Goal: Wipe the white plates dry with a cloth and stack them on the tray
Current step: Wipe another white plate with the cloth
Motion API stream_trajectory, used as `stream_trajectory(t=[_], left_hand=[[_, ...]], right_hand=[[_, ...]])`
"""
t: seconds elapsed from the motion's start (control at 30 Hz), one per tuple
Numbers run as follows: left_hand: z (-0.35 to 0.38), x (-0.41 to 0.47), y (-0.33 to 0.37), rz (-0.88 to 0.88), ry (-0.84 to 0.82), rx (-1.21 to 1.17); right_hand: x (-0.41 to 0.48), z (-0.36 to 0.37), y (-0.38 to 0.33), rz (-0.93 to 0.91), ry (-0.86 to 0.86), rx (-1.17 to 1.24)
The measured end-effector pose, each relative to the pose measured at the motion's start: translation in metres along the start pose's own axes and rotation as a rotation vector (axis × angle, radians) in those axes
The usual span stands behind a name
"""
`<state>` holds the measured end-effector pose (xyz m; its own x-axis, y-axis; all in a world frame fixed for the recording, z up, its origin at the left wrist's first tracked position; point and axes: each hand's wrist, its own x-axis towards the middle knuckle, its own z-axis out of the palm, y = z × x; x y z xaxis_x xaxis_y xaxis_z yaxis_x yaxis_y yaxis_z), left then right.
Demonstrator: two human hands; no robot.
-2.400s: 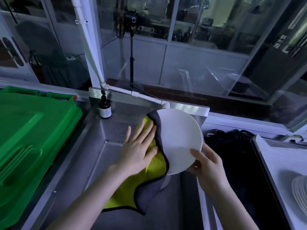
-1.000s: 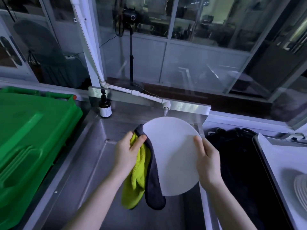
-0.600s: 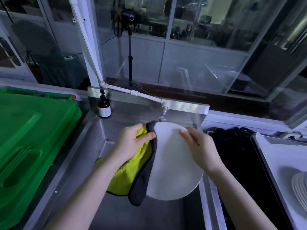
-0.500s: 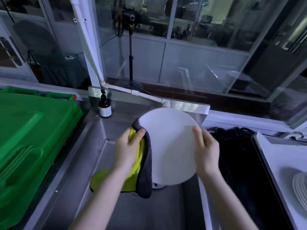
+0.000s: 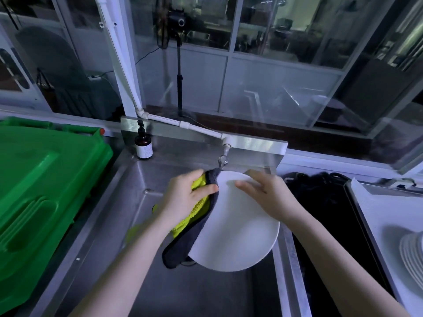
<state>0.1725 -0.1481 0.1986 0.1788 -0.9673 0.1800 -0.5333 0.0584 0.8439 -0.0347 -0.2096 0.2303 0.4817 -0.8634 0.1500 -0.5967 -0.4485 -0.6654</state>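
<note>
A round white plate [image 5: 238, 234] hangs tilted over the steel sink. My right hand [image 5: 267, 195] grips its upper rim, fingers spread across the face. My left hand [image 5: 185, 197] is shut on a yellow and grey cloth [image 5: 194, 225] pressed against the plate's left edge; the cloth's grey side drapes down past the rim. At the far right a stack of white plates [image 5: 412, 252] rests on a white tray [image 5: 377, 209], partly cut off by the frame edge.
A steel sink [image 5: 128, 209] lies below the plate, with a tap [image 5: 223, 159] just above it. A brown pump bottle [image 5: 143, 147] stands at the back left corner. A green plastic crate [image 5: 39, 193] fills the left. A black basin [image 5: 325, 213] lies between sink and tray.
The plate has tilted and dropped lower, its top now under the tap. My right hand shifted from the right edge to the upper rim. My left hand moved the cloth up along the left edge.
</note>
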Motion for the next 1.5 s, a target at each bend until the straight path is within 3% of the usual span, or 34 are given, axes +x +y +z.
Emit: stream_trajectory(t=[0.07, 0.27, 0.37, 0.53, 0.6, 0.67, 0.77, 0.87, 0.93, 1.1, 1.23, 1.37, 1.43, 1.5], left_hand=[[-0.001, -0.003, -0.002, -0.009, -0.021, -0.016], [0.011, -0.028, -0.018, -0.244, 0.297, -0.336], [0.003, -0.021, -0.022, -0.216, 0.205, -0.309], [-0.003, -0.008, -0.007, 0.002, -0.106, 0.005], [-0.003, -0.007, -0.003, 0.03, -0.104, -0.007], [-0.001, -0.011, -0.004, 0.002, 0.051, -0.089], [0.016, -0.025, -0.006, -0.171, 0.393, -0.218], [0.033, -0.034, -0.007, -0.381, 0.477, -0.351], [0.032, -0.033, -0.015, -0.373, 0.432, -0.375], [0.009, -0.029, -0.016, -0.125, 0.271, -0.255], [0.0, -0.023, 0.0, 0.057, -0.022, -0.098], [-0.001, -0.023, 0.005, 0.107, -0.145, -0.01], [0.001, -0.028, 0.002, 0.085, -0.083, -0.036], [0.005, -0.035, -0.004, 0.037, 0.056, -0.087]], right_hand=[[-0.004, 0.003, 0.001, -0.015, 0.055, 0.03], [-0.017, 0.021, 0.009, 0.279, 0.358, 0.501], [-0.018, 0.02, 0.007, 0.236, 0.303, 0.374], [-0.013, 0.015, -0.006, -0.042, 0.013, 0.067], [-0.013, 0.012, -0.007, -0.057, 0.052, 0.077], [-0.014, 0.008, -0.005, 0.023, 0.172, 0.151], [-0.024, 0.023, -0.004, 0.268, 0.467, 0.477], [-0.039, 0.056, -0.004, 0.526, 0.679, 0.777], [-0.045, 0.06, 0.005, 0.515, 0.582, 0.768], [-0.033, 0.004, 0.018, 0.228, 0.137, 0.61], [-0.014, -0.011, 0.01, 0.061, -0.065, 0.245], [-0.012, 0.004, 0.01, 0.022, -0.11, 0.201], [-0.015, 0.007, 0.015, 0.052, -0.055, 0.261], [-0.02, 0.012, 0.021, 0.154, 0.116, 0.375]])
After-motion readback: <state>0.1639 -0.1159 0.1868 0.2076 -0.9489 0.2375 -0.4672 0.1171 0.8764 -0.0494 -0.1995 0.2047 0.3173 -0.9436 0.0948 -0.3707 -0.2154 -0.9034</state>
